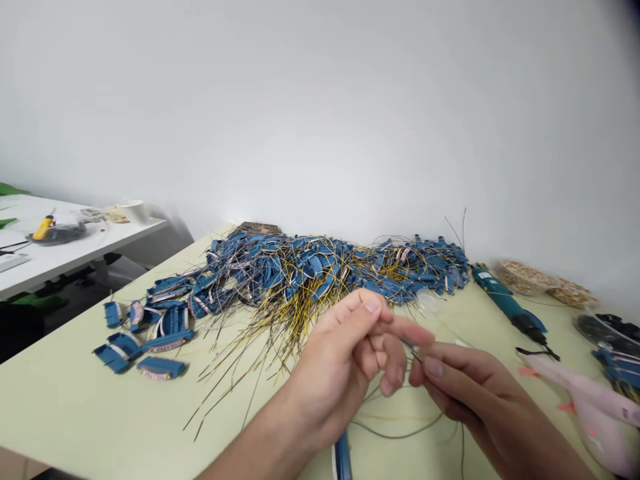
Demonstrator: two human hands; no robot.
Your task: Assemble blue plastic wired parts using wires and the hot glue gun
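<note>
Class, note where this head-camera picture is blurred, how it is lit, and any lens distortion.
Head view: soft, even light, faint shadows on the table; the left hand and right hand, pinching a thin wire, look slightly soft; the pink tool at the right edge is smeared; the top right corner darkens, a wide-lens vignette.

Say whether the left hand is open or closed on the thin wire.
Closed: the left hand pinches the thin wire between thumb and forefinger.
</note>
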